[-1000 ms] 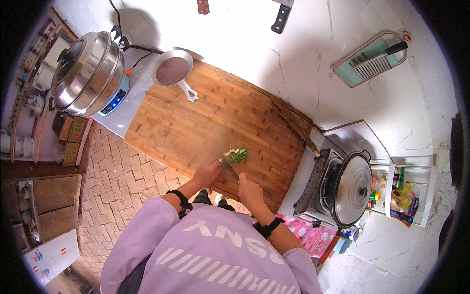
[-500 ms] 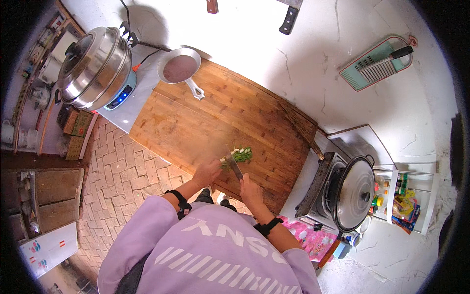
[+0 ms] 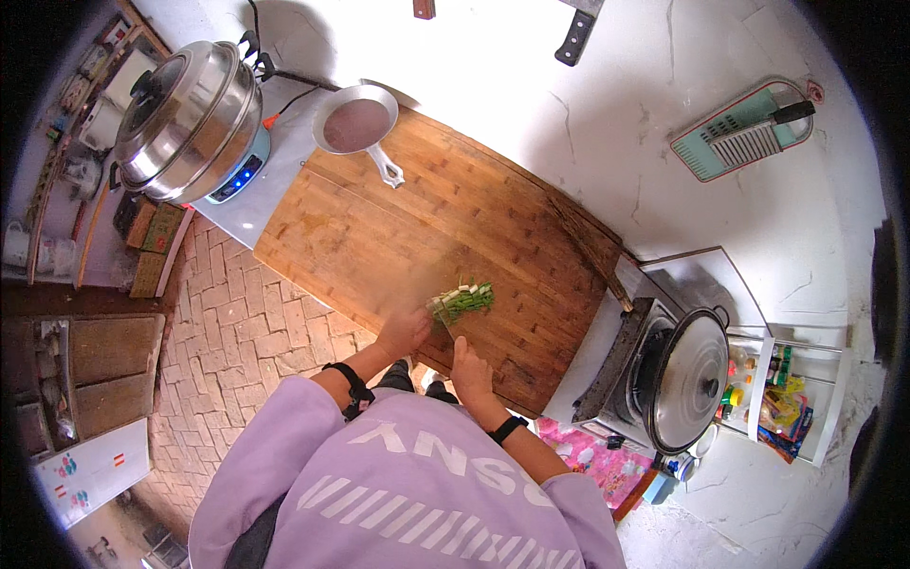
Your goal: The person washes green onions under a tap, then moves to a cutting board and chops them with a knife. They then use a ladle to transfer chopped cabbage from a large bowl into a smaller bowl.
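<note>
Chopped scallions [image 3: 470, 299], green with white pieces, lie in a small heap on the big wooden cutting board [image 3: 351, 213]. My left hand [image 3: 405, 332] is closed at the heap's left end, its fingertips curled over the uncut scallions. A kitchen knife [image 3: 445, 321] crosses the scallions just right of those fingers, its blade seen nearly edge-on and faint. Its handle is mostly hidden inside my right hand [image 3: 471, 368], which is closed around it close to the board's front edge.
A pale long-handled dipper [image 3: 391, 166] stands on the board's far left corner. Left of it is a steel steamer [image 3: 180, 123]. To the right, a lidded wok [image 3: 692, 379] sits on a gas stove [image 3: 611, 370]. Sticks [image 3: 588, 242] lie along the board's back right edge. A grater [image 3: 744, 142] hangs on the wall.
The knife has shifted slightly left, its blade now steeper and nearer my left fingers. My right hand has moved a little left and down with it. The view has shifted slightly.
</note>
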`<control>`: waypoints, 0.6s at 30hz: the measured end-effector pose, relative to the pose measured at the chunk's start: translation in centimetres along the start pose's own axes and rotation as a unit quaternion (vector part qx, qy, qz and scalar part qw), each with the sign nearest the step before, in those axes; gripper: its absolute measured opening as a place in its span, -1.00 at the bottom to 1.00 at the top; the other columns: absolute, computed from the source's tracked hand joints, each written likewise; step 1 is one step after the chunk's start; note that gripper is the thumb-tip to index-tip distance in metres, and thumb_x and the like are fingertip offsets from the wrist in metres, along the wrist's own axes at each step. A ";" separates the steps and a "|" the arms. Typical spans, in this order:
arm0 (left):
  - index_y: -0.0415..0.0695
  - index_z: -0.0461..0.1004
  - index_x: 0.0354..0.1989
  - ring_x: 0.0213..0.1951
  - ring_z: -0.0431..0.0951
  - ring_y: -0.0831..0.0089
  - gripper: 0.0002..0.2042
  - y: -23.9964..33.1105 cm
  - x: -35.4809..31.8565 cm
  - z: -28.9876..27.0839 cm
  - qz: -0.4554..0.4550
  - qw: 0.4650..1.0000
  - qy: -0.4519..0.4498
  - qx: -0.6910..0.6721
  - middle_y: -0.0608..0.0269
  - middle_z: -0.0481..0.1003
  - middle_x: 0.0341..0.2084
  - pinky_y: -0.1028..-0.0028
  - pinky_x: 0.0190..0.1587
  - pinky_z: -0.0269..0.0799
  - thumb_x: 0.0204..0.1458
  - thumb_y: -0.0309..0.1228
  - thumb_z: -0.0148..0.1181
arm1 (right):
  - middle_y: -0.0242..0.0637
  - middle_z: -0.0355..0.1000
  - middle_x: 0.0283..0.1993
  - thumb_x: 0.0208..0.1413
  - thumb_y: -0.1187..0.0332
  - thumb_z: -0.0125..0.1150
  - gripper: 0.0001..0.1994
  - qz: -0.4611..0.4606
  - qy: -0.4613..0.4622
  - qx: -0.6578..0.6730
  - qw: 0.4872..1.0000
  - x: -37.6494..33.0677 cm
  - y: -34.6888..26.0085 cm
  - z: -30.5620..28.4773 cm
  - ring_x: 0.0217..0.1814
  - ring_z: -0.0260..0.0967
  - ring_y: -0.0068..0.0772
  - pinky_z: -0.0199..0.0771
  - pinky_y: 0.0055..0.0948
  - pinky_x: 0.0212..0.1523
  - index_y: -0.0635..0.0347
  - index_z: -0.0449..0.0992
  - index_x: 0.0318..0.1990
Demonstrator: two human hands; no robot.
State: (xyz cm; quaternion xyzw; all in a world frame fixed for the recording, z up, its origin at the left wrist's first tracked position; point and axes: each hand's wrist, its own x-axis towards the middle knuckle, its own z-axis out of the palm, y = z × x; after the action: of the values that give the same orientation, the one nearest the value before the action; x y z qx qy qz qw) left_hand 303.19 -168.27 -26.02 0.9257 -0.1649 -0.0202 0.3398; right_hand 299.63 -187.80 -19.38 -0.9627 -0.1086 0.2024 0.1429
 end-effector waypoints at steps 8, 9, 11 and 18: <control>-0.16 0.43 -0.51 -0.32 0.44 0.16 -0.85 1.9 -0.6 -1.1 0.035 0.996 0.053 0.062 0.17 0.37 -0.48 0.28 -0.31 0.46 -0.10 -0.38 0.26 | 0.12 0.46 -0.49 0.24 0.32 -0.05 -0.85 -0.017 0.023 0.095 0.995 -0.1 1.0 -3.3 -0.39 0.45 0.29 0.42 0.18 -0.38 0.19 0.21 -0.18; -0.16 0.43 -0.51 -0.31 0.45 0.16 -0.84 1.8 -0.6 -1.1 0.032 0.995 0.005 0.096 0.18 0.38 -0.47 0.27 -0.32 0.46 -0.10 -0.36 0.26 | 0.13 0.46 -0.49 0.24 0.32 -0.05 -0.85 -0.025 0.028 0.094 0.995 -0.5 0.8 -3.8 -0.39 0.44 0.30 0.41 0.19 -0.37 0.19 0.20 -0.19; -0.14 0.43 -0.48 -0.33 0.46 0.14 -0.84 1.5 -1.0 -1.5 0.072 0.994 0.038 0.077 0.16 0.38 -0.47 0.25 -0.34 0.46 -0.10 -0.35 0.27 | 0.14 0.46 -0.48 0.24 0.32 -0.06 -0.85 -0.012 -0.012 0.078 0.997 -1.2 0.1 -4.5 -0.38 0.44 0.31 0.41 0.21 -0.35 0.19 0.20 -0.20; -0.11 0.43 -0.46 -0.42 0.48 0.09 -0.89 1.8 -2.0 -1.9 -0.057 0.997 0.047 -0.030 0.13 0.38 -0.47 0.20 -0.37 0.46 -0.06 -0.39 0.23 | 0.10 0.49 -0.41 0.14 0.44 -0.06 -0.82 -0.020 -0.057 0.037 0.998 -0.5 -0.4 -3.8 -0.36 0.50 0.26 0.51 0.13 -0.32 0.22 0.20 -0.12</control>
State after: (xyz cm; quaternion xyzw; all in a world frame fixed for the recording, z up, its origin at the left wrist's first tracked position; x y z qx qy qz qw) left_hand 301.05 -167.73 -23.62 0.9229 -0.0948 -0.0011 0.3731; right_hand 300.73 -188.44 -15.71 -0.9415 -0.1277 0.2577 0.1758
